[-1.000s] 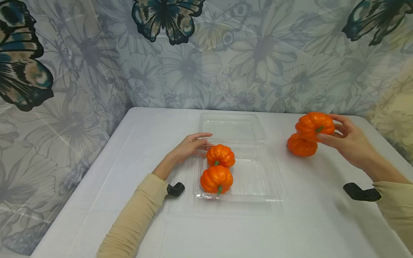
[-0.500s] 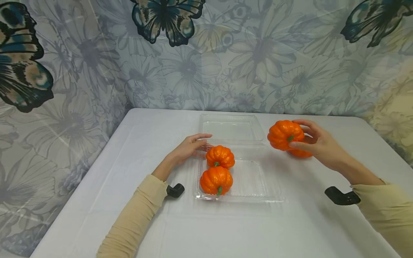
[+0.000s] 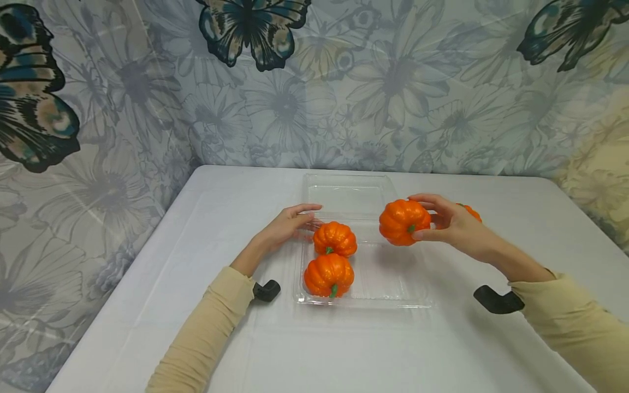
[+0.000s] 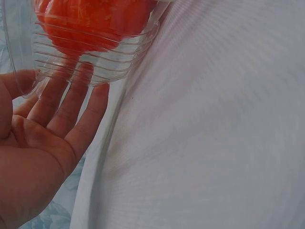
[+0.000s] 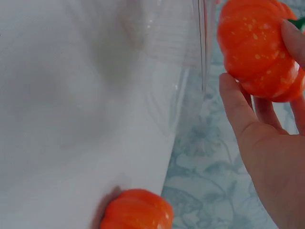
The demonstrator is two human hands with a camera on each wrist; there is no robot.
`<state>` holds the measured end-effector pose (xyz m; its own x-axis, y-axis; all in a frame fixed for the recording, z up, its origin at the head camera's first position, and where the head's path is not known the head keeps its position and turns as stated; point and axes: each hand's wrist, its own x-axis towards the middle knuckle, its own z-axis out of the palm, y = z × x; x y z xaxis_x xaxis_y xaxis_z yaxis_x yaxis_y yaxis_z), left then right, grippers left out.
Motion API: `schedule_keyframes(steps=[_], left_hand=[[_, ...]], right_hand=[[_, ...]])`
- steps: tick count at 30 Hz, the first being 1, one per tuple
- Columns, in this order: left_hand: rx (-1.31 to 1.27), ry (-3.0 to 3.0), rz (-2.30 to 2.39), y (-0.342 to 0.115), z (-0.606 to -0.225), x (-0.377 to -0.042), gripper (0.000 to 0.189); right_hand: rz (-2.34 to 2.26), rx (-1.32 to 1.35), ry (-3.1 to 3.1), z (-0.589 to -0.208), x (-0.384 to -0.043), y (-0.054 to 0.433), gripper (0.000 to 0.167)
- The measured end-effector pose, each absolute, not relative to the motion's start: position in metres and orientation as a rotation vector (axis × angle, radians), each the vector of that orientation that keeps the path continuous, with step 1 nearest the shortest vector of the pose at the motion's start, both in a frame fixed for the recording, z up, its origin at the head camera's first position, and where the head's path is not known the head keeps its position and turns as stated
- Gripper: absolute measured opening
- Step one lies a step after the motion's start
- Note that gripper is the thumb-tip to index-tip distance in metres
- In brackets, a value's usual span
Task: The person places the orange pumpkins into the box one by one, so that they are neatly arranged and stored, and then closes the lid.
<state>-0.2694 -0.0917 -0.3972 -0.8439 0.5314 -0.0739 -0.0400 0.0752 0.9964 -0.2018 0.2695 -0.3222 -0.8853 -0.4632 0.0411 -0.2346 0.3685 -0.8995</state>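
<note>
An orange toy pumpkin (image 3: pixel 404 222) with a green stem is held between the thumb and fingers of my right hand (image 3: pixel 454 226). It hangs above the right half of a clear plastic clamshell container (image 3: pixel 383 302). Inside that container, on its left side, sit two more pumpkins, a rear one (image 3: pixel 335 238) and a front one (image 3: pixel 328 274). My left hand (image 3: pixel 285 226) touches the container's left wall, its fingers (image 4: pixel 71 107) fairly straight against the ribbed plastic and the thumb by the rim. Behind my right hand, a further pumpkin (image 5: pixel 138 212) on the table is mostly hidden in the head view.
The container's lid (image 3: pixel 349 194) lies folded back toward the wall. A white cloth covers the table (image 3: pixel 373 349). Flowered fabric with butterflies (image 3: pixel 253 33) closes off the back and left. Black wrist devices (image 3: pixel 498 299) stick out below both sleeves.
My right hand has carried its pumpkin leftward and slightly toward me, from above the loose pumpkin at the right to over the container. The left hand has stayed in place.
</note>
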Motion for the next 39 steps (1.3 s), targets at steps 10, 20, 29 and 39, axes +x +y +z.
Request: schedule_keyframes(steps=[10,20,29,39], left_hand=[[0.481,1.946,1.817,-0.091,-0.396,-0.269,0.042],[0.479,1.931,1.819,-0.091,-0.396,-0.269,0.042],[0.467,1.949,1.819,-0.091,-0.397,-0.270,0.042],[0.466,2.002,1.779,-0.091,-0.398,-0.270,0.042]], right_hand=[[-1.388,-0.724,2.421,-0.323,-0.206,0.246,0.067],[-1.230,-0.817,2.513,-0.329,-0.208,0.231,0.062],[-1.046,-0.966,2.615,-0.335,-0.211,0.221,0.058],[-0.990,-0.895,2.658,-0.338,-0.213,0.217,0.058]])
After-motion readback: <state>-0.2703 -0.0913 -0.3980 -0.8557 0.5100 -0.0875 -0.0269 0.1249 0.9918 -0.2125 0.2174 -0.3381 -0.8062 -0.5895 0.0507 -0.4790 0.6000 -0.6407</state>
